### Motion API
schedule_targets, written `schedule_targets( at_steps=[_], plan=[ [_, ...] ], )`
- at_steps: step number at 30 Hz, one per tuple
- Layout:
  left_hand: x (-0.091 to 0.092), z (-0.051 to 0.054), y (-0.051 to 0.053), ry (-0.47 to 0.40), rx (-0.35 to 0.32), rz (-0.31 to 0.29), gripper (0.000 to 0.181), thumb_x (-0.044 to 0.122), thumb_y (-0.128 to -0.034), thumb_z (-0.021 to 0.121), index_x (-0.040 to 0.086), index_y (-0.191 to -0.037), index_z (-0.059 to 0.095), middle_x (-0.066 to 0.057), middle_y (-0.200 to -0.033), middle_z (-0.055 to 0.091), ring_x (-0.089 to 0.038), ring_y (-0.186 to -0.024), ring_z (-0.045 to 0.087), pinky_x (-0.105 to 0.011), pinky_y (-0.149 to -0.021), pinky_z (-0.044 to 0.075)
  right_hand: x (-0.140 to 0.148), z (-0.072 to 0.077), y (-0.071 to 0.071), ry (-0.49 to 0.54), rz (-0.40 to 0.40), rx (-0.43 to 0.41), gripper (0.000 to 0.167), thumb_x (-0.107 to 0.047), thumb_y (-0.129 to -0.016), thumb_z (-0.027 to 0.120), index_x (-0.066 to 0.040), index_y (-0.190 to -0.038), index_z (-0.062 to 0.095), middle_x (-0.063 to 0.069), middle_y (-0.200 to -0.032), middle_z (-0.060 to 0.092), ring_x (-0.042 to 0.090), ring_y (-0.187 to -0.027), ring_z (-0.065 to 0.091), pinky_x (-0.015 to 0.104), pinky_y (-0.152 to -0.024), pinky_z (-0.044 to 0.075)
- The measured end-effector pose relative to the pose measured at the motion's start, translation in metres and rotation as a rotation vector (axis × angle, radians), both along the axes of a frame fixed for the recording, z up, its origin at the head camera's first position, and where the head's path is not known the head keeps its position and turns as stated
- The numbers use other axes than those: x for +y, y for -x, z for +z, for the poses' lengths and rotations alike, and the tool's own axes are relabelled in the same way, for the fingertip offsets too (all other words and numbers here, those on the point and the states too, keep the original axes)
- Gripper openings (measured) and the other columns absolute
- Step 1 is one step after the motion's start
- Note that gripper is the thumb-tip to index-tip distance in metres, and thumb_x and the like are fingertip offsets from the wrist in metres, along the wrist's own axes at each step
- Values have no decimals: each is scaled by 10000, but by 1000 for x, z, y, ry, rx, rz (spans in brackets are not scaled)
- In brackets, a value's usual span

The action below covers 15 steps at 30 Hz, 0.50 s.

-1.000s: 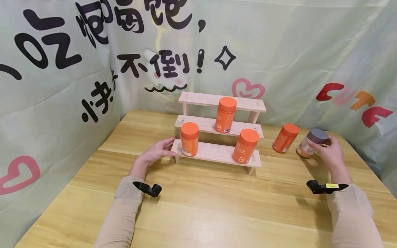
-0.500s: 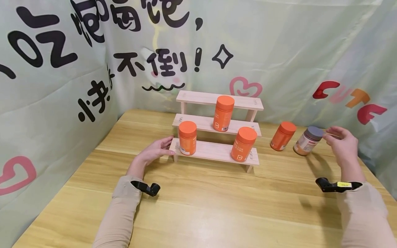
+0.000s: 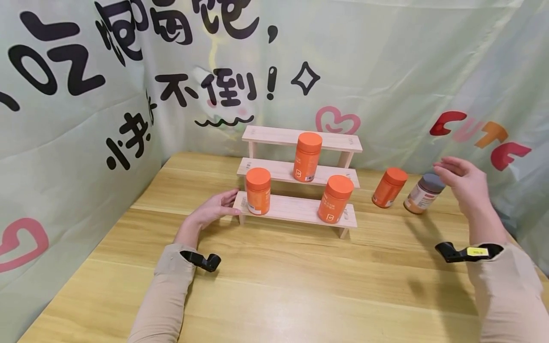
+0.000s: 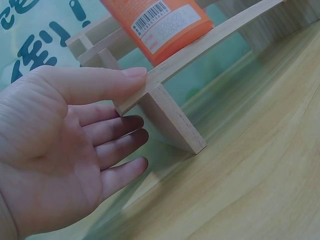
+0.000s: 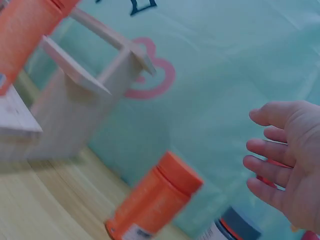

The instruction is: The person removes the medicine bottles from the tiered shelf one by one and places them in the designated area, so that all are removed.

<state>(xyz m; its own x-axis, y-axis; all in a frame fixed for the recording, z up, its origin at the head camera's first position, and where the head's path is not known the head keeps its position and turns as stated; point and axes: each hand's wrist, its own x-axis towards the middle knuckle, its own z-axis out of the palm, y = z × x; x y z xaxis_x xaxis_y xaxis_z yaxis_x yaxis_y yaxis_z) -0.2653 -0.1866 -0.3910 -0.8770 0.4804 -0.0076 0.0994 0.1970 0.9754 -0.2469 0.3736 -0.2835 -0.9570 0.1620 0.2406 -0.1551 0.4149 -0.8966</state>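
My left hand [image 3: 214,208] holds the left end of a three-step wooden display stand [image 3: 293,208]. In the left wrist view the thumb lies over the bottom step's end and the other fingers reach below it. Two orange jars, a left one [image 3: 258,191] and a right one [image 3: 336,199], stand on that bottom step; another orange jar [image 3: 307,157] is on the middle step. My right hand [image 3: 467,186], fingers loose and holding nothing, hovers by a grey-lidded jar [image 3: 422,196]. In the right wrist view it is apart from that jar. A fourth orange jar [image 3: 389,187] stands beside it.
Everything stands on a wood-grain table [image 3: 274,286]. A printed cloth backdrop [image 3: 386,71] hangs close behind the stand and jars and along the left side. The stand's top step [image 3: 274,135] bears no jar.
My right hand has let go of the grey-lidded jar, moved off to the right, then risen above it. The jar stays put. My left hand stays on the stand; the head view shifts slightly.
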Motion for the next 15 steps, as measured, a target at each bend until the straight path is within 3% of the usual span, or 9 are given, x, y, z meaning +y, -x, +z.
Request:
schedule_targets(
  at_steps=[5,15],
  plan=[
    [0,0,0,-8,-7,-1,797,71,-857,618,-99,-1439,102,-254,-1503,113,-376,-1371,149,-456,-1109,161,-24,6,3,-2,88,-11,275,-258,-908,588,-300,-1162,494,-296,-938,578,-116,-886,529,61,-721,392],
    [0,-1,1,-8,-11,-3,792,58,-858,610,-100,-1439,96,-257,-1502,106,-377,-1371,147,-452,-1110,160,-75,18,6,-103,186,-20,527,-310,-921,562,-81,-1365,394,-202,-1073,573,-55,-964,542,90,-796,433]
  ],
)
